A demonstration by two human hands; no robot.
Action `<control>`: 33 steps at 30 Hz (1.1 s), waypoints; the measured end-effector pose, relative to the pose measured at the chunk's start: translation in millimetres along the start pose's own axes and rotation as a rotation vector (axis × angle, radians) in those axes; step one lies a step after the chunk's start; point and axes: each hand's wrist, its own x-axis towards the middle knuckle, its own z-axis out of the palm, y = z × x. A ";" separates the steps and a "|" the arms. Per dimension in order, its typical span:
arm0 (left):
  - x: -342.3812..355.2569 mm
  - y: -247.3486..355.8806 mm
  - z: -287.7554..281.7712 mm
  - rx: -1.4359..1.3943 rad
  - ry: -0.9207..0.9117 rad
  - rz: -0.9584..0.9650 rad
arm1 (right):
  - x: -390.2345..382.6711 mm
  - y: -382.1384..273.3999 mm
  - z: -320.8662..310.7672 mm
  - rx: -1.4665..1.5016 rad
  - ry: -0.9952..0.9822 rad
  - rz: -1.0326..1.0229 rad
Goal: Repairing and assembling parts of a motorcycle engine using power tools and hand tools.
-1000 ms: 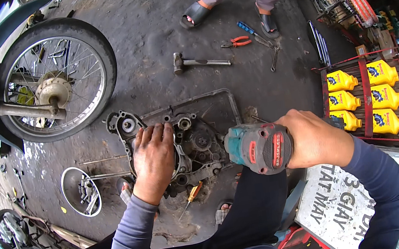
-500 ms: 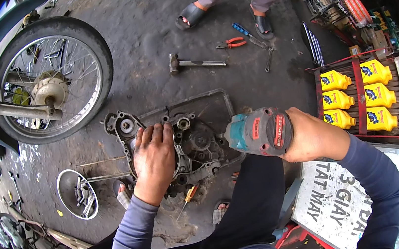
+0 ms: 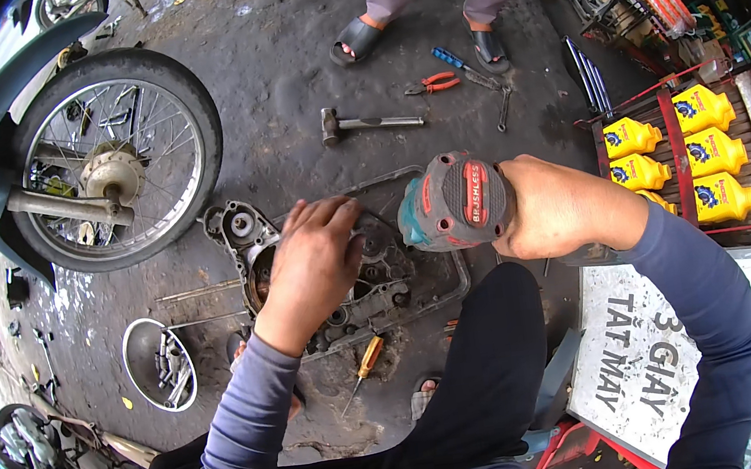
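1. The right hand [image 3: 560, 212] is wrapped around a teal-and-black power driver [image 3: 454, 204], whose front points left, near the right end of the engine casing [image 3: 388, 275].
2. The left hand [image 3: 312, 266] is over the casing's middle, fingers bent; its underside is hidden, so I cannot tell whether it grips anything.
3. The casing lies low, in front of the person.
4. Near it on the floor [image 3: 282, 86] lie a screwdriver [image 3: 371, 357] and, farther off, a hammer [image 3: 371, 123].

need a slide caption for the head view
Left hand over a metal engine casing, right hand gripping a teal-and-black power tool, a hammer lying beyond on dark ground.
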 end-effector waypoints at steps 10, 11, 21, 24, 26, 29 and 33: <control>42.1 -24.5 41.3 -0.366 -0.357 0.211 | -8.7 -20.3 -17.1 0.000 0.027 -0.005; 46.4 -20.7 29.4 -0.360 -0.355 0.210 | -12.3 -23.5 -22.9 -0.015 0.087 -0.064; 67.6 -60.5 -25.0 -0.340 -0.319 0.195 | 35.1 -48.3 -53.2 -0.008 0.081 -0.231; 67.1 -67.6 -17.8 -0.411 -0.287 0.176 | 48.0 -48.7 -50.3 0.026 -0.015 -0.104; 69.6 -74.4 -7.7 -0.417 -0.279 0.237 | 48.5 -52.9 -53.4 -0.005 -0.039 -0.065; 74.3 -68.4 -6.6 -0.438 -0.311 0.265 | 52.4 -42.0 -50.3 -0.076 -0.071 -0.020; 79.8 -73.1 0.7 -0.442 -0.439 0.213 | 52.7 -34.2 -48.3 -0.019 -0.063 -0.101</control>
